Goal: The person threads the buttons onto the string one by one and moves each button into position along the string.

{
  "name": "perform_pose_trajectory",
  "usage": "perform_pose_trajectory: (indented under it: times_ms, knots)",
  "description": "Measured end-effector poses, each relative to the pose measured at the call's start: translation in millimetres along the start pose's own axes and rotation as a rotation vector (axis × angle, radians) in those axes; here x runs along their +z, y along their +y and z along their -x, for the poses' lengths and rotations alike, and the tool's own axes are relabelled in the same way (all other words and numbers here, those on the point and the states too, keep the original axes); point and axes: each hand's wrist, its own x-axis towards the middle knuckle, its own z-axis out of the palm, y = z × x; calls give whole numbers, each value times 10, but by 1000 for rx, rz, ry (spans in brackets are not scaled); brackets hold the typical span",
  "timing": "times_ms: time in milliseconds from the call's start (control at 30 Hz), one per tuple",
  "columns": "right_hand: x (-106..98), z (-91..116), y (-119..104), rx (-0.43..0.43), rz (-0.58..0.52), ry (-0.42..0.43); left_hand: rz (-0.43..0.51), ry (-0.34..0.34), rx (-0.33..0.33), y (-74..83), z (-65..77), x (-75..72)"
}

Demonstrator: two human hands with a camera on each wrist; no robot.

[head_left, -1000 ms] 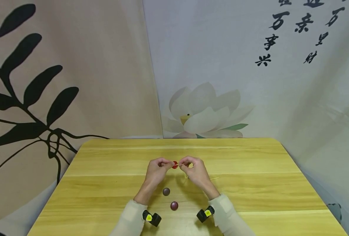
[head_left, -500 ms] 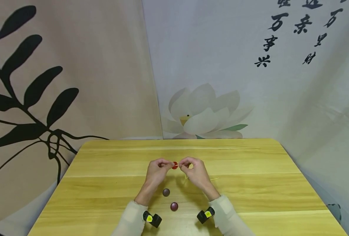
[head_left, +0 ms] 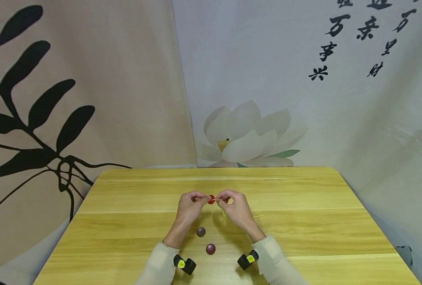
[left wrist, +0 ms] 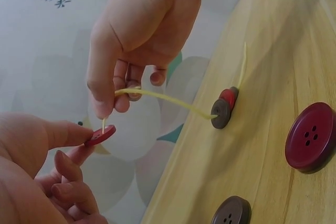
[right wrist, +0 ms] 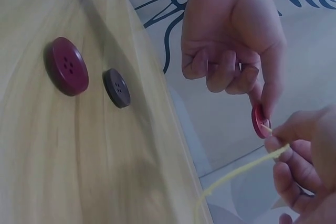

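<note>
Red button (left wrist: 101,137) was up over the table (head_left: 321,229), pinched by the left hand (head_left: 189,206). Just beside it, the right hand (head_left: 238,208) pinched yellow string (left wrist: 163,96), and a bit of the string touched the button's face. More string ran to a little row of buttons (left wrist: 220,115). Closer to the person, a brown button (head_left: 201,232) and a dark red button (head_left: 211,249) lay flat. Hands and buttons had stayed in the same spots since a second before.

The pale backdrop (head_left: 260,59) bears black Chinese characters (head_left: 327,51) — 万事兴, 亲 and 万里财.
</note>
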Motion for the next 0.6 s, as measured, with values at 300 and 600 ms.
perform_pose_trajectory:
  times_ms: [300, 600]
  knots:
    - [7, -10, -12, 3, -6, -3, -7, -2, 9, 12, -6, 11]
    - [33, -10, 2, -2, -4, -18, -9, 11, 4, -31, -12, 9]
